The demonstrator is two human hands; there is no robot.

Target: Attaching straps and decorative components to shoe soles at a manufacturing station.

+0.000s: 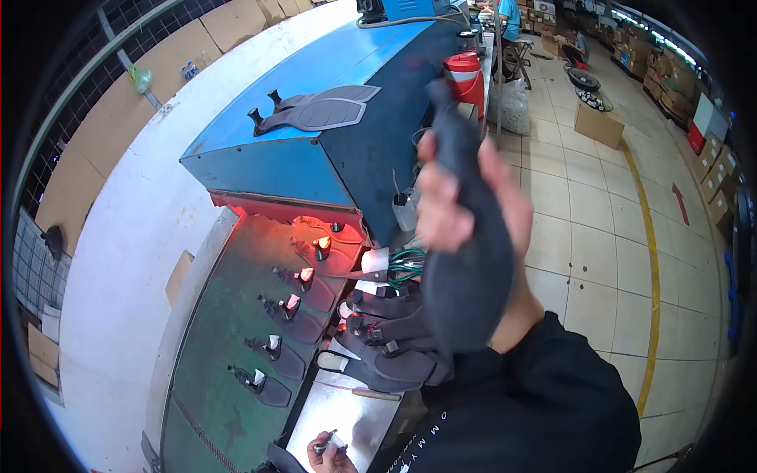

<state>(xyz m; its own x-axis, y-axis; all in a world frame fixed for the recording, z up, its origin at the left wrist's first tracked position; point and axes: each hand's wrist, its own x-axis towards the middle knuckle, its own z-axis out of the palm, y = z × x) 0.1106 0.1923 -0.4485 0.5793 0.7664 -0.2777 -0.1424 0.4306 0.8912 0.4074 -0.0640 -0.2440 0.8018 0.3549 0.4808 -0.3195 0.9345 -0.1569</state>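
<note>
A: Five dark pads (272, 366) ride the grey conveyor (213, 355) at lower left, heading under the blue heater hood (315, 158). Which step is shown?

B: Probably inspection between loads. At bottom centre, the left hand (331, 453) pinches a small clip (321, 448). Centre frame, the right hand (465, 201) is clenched around a dark shoe upper (465, 276), which hangs below the fist, above the pile of uppers (386, 339). Next likely needs a free conveyor spot.
</note>
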